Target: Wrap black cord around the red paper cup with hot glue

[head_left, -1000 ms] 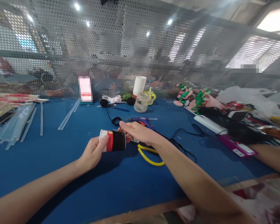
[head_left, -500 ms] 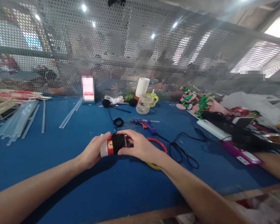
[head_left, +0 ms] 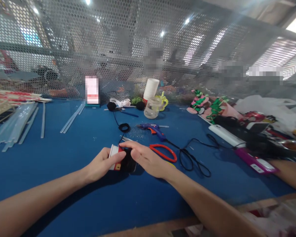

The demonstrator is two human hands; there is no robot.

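Note:
A paper cup [head_left: 115,158] lies on its side on the blue table [head_left: 64,154], white at the rim with a red band and black cord wound round it. My left hand [head_left: 101,164] grips its rim end, fingers curled round. My right hand [head_left: 145,159] lies over the black-wound end with fingers pressed flat on it. A black cord runs from the cup up to a small coil [head_left: 124,127]. Red-handled scissors [head_left: 164,152] lie just right of my right hand.
A blue glue gun [head_left: 154,129] with a looping black cable [head_left: 192,158] lies behind the scissors. Clear glue sticks [head_left: 17,123] lie at the left. A glass mug [head_left: 151,108], stacked white cups [head_left: 151,89], ribbons and clutter line the back and right. Another person's forearm [head_left: 291,171] rests at the right edge.
Both hands have lowered the cup toward the table. My right hand shifted from pinching the cord at the cup's end to lying flat over the wound part. The scissors now show beside it.

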